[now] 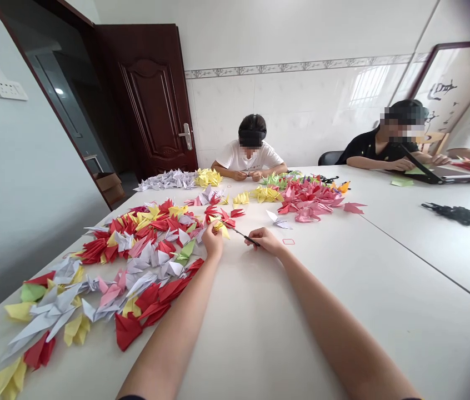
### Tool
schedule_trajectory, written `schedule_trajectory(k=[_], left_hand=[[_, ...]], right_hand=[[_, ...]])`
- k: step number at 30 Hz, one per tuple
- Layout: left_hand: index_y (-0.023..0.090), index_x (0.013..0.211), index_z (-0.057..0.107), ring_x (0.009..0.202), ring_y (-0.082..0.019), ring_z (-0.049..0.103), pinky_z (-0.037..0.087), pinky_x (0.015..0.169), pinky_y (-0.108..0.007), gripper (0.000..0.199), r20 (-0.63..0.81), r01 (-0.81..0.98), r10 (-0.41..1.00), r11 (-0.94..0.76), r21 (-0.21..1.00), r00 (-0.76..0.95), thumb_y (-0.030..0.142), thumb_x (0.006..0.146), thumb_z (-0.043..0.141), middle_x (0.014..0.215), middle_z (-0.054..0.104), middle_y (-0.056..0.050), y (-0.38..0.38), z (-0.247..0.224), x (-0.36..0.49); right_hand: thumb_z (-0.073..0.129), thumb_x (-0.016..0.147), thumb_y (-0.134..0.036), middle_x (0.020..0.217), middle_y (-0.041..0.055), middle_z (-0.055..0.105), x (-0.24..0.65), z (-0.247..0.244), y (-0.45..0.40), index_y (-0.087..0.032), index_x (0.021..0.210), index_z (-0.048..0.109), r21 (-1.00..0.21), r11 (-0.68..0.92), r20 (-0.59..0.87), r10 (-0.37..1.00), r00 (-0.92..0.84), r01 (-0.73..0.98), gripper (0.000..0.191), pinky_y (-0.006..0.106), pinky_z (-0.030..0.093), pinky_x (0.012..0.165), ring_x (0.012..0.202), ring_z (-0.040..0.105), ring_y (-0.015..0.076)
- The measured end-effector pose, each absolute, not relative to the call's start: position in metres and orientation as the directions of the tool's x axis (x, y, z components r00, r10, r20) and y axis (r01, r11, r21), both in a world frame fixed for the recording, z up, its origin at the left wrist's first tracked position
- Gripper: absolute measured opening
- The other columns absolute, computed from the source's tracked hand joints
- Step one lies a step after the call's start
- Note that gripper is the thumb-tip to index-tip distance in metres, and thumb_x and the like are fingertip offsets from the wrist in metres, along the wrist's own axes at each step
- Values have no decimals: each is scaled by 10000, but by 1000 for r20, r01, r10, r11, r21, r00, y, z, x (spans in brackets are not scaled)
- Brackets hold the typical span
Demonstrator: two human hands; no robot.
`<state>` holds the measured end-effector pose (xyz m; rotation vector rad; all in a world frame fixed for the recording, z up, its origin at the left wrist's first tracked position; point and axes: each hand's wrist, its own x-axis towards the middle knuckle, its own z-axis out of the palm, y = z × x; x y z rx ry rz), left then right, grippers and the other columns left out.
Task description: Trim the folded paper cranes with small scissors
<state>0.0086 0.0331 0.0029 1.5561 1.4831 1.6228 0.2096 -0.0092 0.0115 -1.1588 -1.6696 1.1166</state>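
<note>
Tool (251,240), gripped in right hand (265,240) well in from the left edge of the counter (243,328), points lengthwise toward its far left corner, beside the crane (221,229) pinched in left hand (212,240).

The table (385,311) was white; a big heap of red, white, yellow, pink and green paper birds (149,256) lay on the left; a white heap (167,180) and a yellow heap (209,177) sat side by side near the far edge; a pink and red heap (312,195) lay past the middle, with one white bird (279,220) near it; a black bundle (464,215) lay on the right.
</note>
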Motion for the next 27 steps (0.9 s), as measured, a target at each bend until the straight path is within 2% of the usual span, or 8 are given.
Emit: schedule_trajectory(k=[7, 17, 27], left_hand=[[211, 1158, 669, 1117, -213, 642, 497, 1005, -363, 470, 488, 347, 796, -371, 861, -358, 24, 771, 480, 1170, 701, -86, 38, 1, 3], [218, 1154, 686, 1134, -205, 632, 490, 998, -325, 541, 617, 431, 749, -487, 760, -241, -31, 756, 417, 1193, 695, -66, 24, 11, 7], [216, 1064, 726, 1091, -208, 648, 498, 985, -327, 515, 602, 461, 759, -454, 762, -247, -40, 739, 420, 1119, 719, -58, 27, 9, 7]], right_hand=[[711, 700, -469, 576, 15, 643, 208, 9, -8, -175, 658, 731, -923, 224, 136, 950, -280, 312, 298, 233, 359, 476, 487, 509, 120], [720, 702, -539, 535, -7, 595, 206, 6, -7, -183, 639, 697, -916, 216, 125, 954, -272, 338, 362, 232, 318, 462, 477, 482, 113], [694, 712, -578, 556, 9, 617, 206, 5, -5, -183, 692, 717, -905, 217, 112, 952, -286, 366, 396, 237, 323, 476, 501, 496, 125]])
